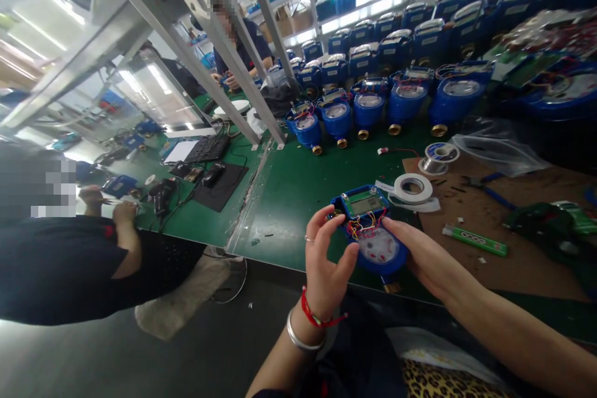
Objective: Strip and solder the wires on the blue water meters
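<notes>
In front of me at the table's front edge is a blue water meter [379, 247] with its lid off. A green circuit board with a small display [366, 204] sits in its upper housing, and red, yellow and white wires [366, 226] run below it. My left hand [325, 261] grips the meter's left side, fingertips at the housing's corner and thumb by the clear round face. Along the right side lies my right hand [426, 255], its thumb near the wires; its other fingers are hidden. A brass fitting [392, 286] points towards me.
Behind stand rows of blue meters [368, 102]. To the right are a tape roll [413, 189], solder spool [438, 158], blue-handled pliers [494, 193] and a green tube-like packet [474, 240] on brown board. Metal posts [261, 56] rise left; a co-worker [60, 249] sits there.
</notes>
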A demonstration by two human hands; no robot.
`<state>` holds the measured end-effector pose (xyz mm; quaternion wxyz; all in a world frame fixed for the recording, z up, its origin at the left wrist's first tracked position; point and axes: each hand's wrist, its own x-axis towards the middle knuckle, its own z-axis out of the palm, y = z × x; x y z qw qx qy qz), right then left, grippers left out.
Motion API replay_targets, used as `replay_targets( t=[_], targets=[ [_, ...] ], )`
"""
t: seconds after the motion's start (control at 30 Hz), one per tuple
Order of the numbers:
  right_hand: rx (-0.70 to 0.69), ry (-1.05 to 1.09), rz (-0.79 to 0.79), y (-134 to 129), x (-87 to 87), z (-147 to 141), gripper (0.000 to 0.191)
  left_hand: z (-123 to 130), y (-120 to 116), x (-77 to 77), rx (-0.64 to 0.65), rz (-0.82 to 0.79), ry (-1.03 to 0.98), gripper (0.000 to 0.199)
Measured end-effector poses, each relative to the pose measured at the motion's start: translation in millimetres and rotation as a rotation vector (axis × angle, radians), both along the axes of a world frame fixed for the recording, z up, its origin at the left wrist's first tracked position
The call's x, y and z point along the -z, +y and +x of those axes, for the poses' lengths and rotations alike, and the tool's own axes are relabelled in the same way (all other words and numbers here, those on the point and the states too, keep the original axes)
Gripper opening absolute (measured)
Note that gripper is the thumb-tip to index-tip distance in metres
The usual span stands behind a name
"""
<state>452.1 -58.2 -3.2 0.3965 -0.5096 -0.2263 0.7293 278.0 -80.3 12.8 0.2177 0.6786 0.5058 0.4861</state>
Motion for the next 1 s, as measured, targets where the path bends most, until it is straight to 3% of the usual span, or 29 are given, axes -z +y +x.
replay_targets(
  t=[0.1, 0.33, 0.77, 1.0],
  targets=[
    [0.001, -0.014, 0.039, 0.1, 1.2, 1.0, 0.038, 8.0, 4.6, -5.7, 0.012, 0.034, 0.085, 0.037],
    [-0.023, -0.074, 0.029, 1.2, 4.9, 3.4, 0.042, 9.8, 6.9, -6.0, -0.070, -0.009, 0.071, 0.011],
    [-0.030, -0.083, 0.047, 1.5, 11.5, 4.6, 0.041, 1.6, 12.5, 3.5, -0.047, 0.000, 0.082, 0.016],
    [-0.034, -0.109, 0.069, 1.8, 11.5, 3.7, 0.043, -2.6, 15.6, -3.4, 0.044, 0.085, 0.162, 0.021]
  ],
)
